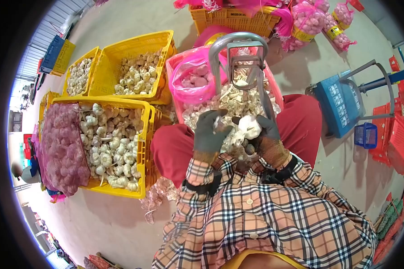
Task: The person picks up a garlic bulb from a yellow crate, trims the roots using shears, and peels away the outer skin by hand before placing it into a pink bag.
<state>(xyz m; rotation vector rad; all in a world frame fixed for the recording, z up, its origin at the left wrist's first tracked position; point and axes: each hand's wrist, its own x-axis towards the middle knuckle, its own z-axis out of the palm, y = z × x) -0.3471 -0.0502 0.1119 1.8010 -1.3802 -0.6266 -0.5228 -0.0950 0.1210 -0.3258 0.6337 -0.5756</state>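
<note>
My right hand, in a dark-coated glove, is closed around a white garlic bulb above my lap. Beside it on the left, my gloved left hand has its fingers curled together. Something small and pale shows at its fingertips, too small to name. Both hands are over the near edge of a pink crate heaped with garlic skins and stems. A pink mesh bag with peeled-looking bulbs sits in that crate. A grey metal tube frame rises over the crate.
At left, yellow crates hold loose garlic bulbs; a filled purple net bag lies over one. Filled pink net bags are at the back. A blue scale and small blue basket stand right.
</note>
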